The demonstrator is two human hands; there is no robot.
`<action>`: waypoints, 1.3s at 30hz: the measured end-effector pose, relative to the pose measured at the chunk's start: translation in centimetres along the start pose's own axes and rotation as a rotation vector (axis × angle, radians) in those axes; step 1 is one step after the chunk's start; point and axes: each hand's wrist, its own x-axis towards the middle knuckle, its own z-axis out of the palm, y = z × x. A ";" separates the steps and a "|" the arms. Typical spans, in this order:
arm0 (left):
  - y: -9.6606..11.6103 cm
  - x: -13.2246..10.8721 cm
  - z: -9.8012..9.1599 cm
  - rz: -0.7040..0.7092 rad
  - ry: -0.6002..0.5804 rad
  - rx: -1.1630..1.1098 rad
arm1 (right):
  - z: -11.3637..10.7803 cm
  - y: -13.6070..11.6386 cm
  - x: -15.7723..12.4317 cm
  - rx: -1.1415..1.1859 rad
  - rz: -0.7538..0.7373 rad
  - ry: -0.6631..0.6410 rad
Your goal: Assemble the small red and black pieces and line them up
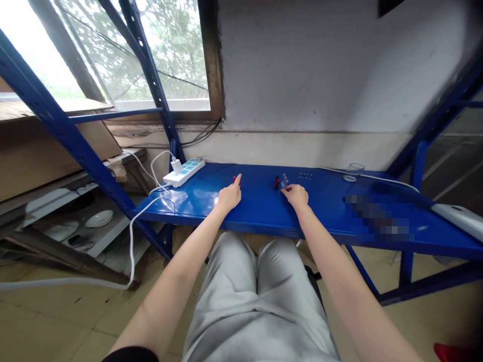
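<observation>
Resting on a blue shelf point(256, 212) below a window point(169, 50), left hand point(229, 195) looks released; fingers of right hand point(296, 194) unclear.

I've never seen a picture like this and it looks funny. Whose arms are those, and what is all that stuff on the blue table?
Those are not a machine's arms. They belong to a person who wears a camera on the head, so you look down just as they do.

The left hand stretches a fingertip to a small red piece on the blue metal shelf board. The right hand rests beside some tiny clear pieces and a small dark piece. These bits are too small to tell whether either hand really holds one.

Further off lie a white power strip with blue sockets and a clear glass cup.
</observation>
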 end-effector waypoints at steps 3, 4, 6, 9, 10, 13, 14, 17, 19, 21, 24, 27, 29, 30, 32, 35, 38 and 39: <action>0.2 0.5 0.6 -0.030 -0.027 0.057 | 0.0 0.0 0.0 0.009 0.000 -0.004; 0.3 0.7 0.8 -0.041 -0.032 0.064 | -0.1 0.0 -0.1 0.015 0.001 -0.009; 0.5 1.0 1.0 -0.061 -0.041 0.070 | -0.2 0.0 -0.2 0.021 0.007 -0.019; 0.7 1.2 1.2 -0.081 -0.043 0.071 | -0.4 -0.1 -0.6 0.033 0.005 -0.021; 0.8 1.3 1.2 -0.085 -0.041 0.073 | -0.4 -0.2 -0.7 0.046 0.004 -0.010; 1.0 1.4 1.3 -0.102 -0.041 0.076 | -0.7 -0.3 -1.1 0.113 0.034 0.046; 1.0 1.5 1.4 -0.106 -0.044 0.080 | -0.8 -0.3 -1.3 0.137 0.052 0.070; 0.9 1.8 1.7 -0.108 -0.047 0.105 | -1.1 -0.4 -1.6 0.193 0.085 0.127; 0.8 1.9 1.7 -0.100 -0.038 0.121 | -1.3 -0.5 -1.8 0.218 0.084 0.150; 0.7 2.1 1.7 -0.086 -0.019 0.116 | -1.4 -0.7 -1.9 0.237 0.082 0.170; 0.5 2.2 1.7 -0.058 0.002 0.070 | -1.6 -0.8 -2.1 0.260 0.075 0.221; 0.4 2.3 1.8 -0.030 0.034 -0.045 | -1.9 -0.8 -2.5 0.280 0.045 0.341; 0.5 2.4 2.0 -0.001 0.076 -0.183 | -2.2 -0.9 -2.7 0.294 0.028 0.449; 0.6 2.4 2.1 0.013 0.100 -0.268 | -2.3 -1.0 -2.8 0.301 0.012 0.489; 1.0 2.6 2.3 0.023 0.147 -0.454 | -2.3 -1.5 -3.1 0.310 -0.053 0.519; 2.1 2.6 2.5 -0.047 0.168 -0.741 | -1.9 -3.1 -3.5 0.298 -0.237 0.475; 3.1 2.3 2.7 -0.136 0.116 -0.991 | -1.1 -5.3 -4.0 0.268 -0.390 0.412; 3.3 2.1 2.8 -0.158 0.108 -1.053 | -0.8 -5.9 -4.2 0.270 -0.417 0.406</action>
